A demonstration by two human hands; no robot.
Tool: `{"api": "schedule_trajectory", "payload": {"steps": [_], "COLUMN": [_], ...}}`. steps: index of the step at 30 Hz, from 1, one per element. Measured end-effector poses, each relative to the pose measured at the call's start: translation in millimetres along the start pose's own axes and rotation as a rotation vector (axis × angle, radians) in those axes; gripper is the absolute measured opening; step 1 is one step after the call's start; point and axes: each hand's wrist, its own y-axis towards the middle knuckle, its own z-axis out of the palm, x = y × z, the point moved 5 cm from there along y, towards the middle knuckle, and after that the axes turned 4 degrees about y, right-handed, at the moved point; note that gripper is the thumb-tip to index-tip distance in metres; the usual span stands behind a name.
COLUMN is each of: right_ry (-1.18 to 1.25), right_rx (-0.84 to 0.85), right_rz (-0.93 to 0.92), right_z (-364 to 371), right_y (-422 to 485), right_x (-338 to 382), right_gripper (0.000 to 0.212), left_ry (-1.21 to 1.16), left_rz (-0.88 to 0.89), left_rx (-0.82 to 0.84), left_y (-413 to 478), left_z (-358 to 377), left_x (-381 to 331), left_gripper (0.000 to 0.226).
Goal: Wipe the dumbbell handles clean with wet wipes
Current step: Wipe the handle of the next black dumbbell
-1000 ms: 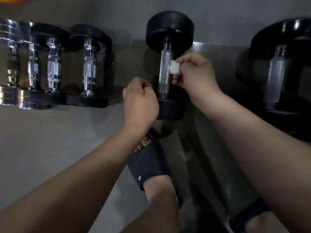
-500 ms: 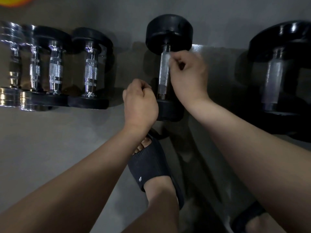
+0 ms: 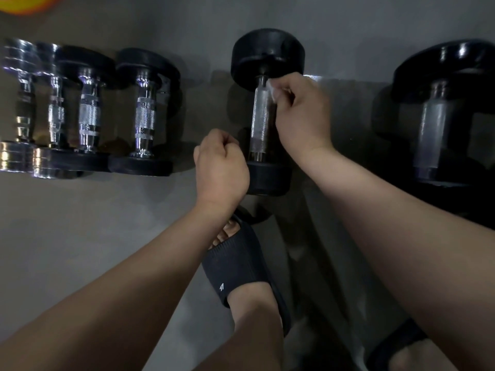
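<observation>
Two hands flank the dumbbell handle point(image 3: 261, 116): right hand point(image 3: 302, 113) pinches the wet wipe point(image 3: 271, 88) against it, left hand point(image 3: 222, 167) fisted.

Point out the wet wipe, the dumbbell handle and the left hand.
wet wipe point(image 3: 272, 89): head view, white corner showing.
dumbbell handle point(image 3: 261, 117): head view, knurled middle.
left hand point(image 3: 221, 168): head view, back of fist.

Right hand point(image 3: 302, 113) slid wipe point(image 3: 271, 88) up handle point(image 3: 261, 116).
</observation>
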Motion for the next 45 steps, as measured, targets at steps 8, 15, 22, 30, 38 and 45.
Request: {"api": "schedule_trajectory", "payload": {"steps": [8, 15, 22, 30, 38, 45], "right_ry": [0.004, 0.017, -0.069, -0.056, -0.047, 0.042], "right_rx": [0.339, 0.276, 0.630, 0.513, 0.442, 0.139], "right_rz": [-0.088, -0.024, -0.214, -0.092, -0.071, 0.045], "right_z": [-10, -7, -2, 0, -1, 2], "right_y": [-42, -10, -32, -12, 1, -16], "right_x": [-18, -8, -6, -3, 11, -2], "right_gripper": [0.008, 0.007, 0.005, 0.005, 0.009, 0.021], "left_ry": [0.000, -0.020, -0.037, -0.082, -0.076, -0.054], "left_rz": [-0.041, -0.068, -0.081, -0.099, -0.103, -0.112], "left_rx": [0.012, -0.009, -0.008, 0.001, 0.019, 0.020], "left_y": [6, 7, 10, 9, 6, 3], "left_z": [-3, -7, -8, -7, -5, -3], "left_x": [11, 14, 21, 19, 17, 11], "left_gripper": [0.020, 0.020, 0.020, 0.023, 0.021, 0.020]}}
